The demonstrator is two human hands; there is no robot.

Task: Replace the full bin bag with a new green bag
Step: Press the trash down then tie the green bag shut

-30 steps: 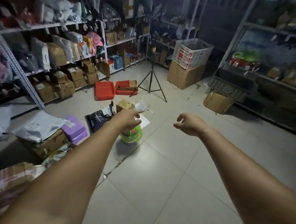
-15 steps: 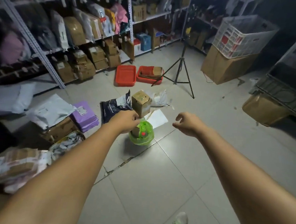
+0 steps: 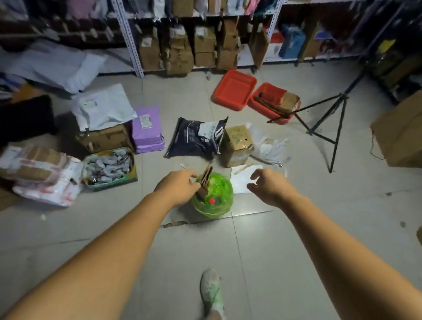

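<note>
Green bag (image 3: 216, 197), full, sits on the floor (image 3: 248, 257) between both grips; the left grip (image 3: 177, 185) is nearer, at the cardboard (image 3: 203, 183) sticking up from it; I cannot tell if it holds it; the right grip (image 3: 269, 186) is loose and empty.

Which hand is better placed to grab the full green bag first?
Left, probably: the left hand is at the cardboard sticking out of the green bag, while the right hand hovers open beside it, over white paper.
</note>
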